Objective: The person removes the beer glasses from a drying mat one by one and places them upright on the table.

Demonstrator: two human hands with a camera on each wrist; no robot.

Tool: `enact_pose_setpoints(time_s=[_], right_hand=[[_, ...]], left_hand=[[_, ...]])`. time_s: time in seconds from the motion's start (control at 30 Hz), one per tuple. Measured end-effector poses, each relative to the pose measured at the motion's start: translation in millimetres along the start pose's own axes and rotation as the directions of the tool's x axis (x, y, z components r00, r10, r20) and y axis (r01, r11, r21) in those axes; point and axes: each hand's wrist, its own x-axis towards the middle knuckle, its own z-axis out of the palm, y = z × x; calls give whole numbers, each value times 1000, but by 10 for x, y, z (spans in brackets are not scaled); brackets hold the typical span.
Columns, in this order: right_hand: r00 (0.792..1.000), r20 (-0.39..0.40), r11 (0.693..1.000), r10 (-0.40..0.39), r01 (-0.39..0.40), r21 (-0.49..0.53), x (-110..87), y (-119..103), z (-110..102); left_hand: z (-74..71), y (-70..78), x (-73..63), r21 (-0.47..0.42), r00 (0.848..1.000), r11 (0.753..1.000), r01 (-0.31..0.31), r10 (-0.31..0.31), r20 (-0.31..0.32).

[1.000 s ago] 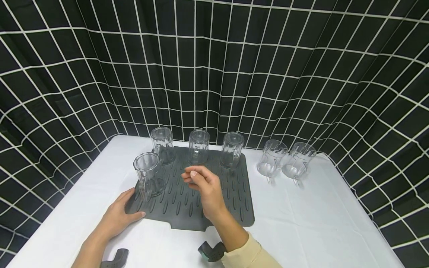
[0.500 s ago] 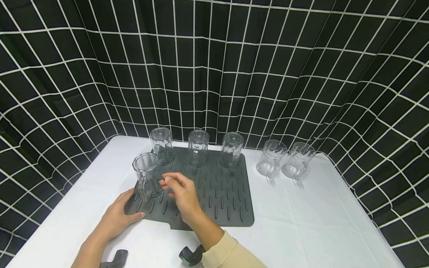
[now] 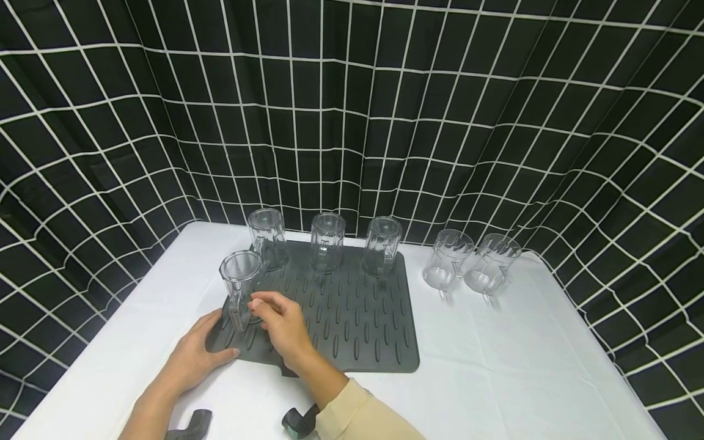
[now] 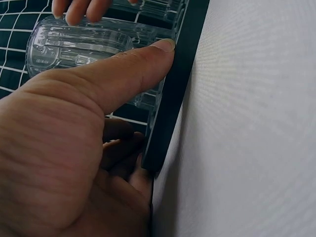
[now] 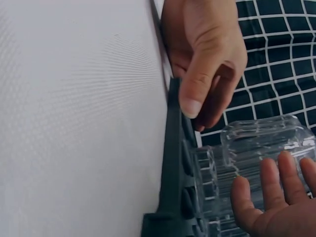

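Upside down at the front left of the dark grey ribbed mat (image 3: 357,339) stands a clear glass mug (image 3: 242,281), its handle toward me. My left hand (image 3: 189,354) rests at the mat's front-left corner, thumb on the front edge and extended fingers along the left side. In the left wrist view, that thumb (image 4: 133,69) lies against the mat edge. My right hand (image 3: 283,327) is beside the mug's handle, fingers slightly bent. The right wrist view shows its fingers (image 5: 271,182) spread in front of the mug (image 5: 261,143); whether they touch it I cannot tell.
Along the mat's back stand three more inverted mugs: left (image 3: 267,238), middle (image 3: 327,241) and right (image 3: 382,244). Two upright clear mugs (image 3: 448,260) are on the white tablecloth (image 3: 495,366) to the mat's right. A black gridded curtain (image 3: 341,122) surrounds the table.
My right hand has moved left and slightly down, from over the mat's middle to the front-left mug's handle. The left hand and the mugs have stayed in place.
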Motion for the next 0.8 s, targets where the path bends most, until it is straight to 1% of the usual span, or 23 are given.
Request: enact_pose_setpoints(time_s=[0.17,0.37,0.5,0.67,0.8], right_hand=[[1000,11,1000,30,-30,1,3,20,58],[997,-2,996,77,-76,56,17,39,148],[994,1,991,107,-107,81,37,53,196],[992,34,989,125,-128,79,61,56,248],[989,87,989,119,-126,83,74,61,283]], left_hand=[[-1,-8,11,3,1000,1000,-13,13,-3],[0,-20,18,-2,1000,1000,-4,4,12],[-7,-18,19,-3,1000,1000,-2,2,12],[-15,-19,11,-10,1000,1000,-20,20,14],[-21,-17,-1,-20,999,999,-48,49,10]])
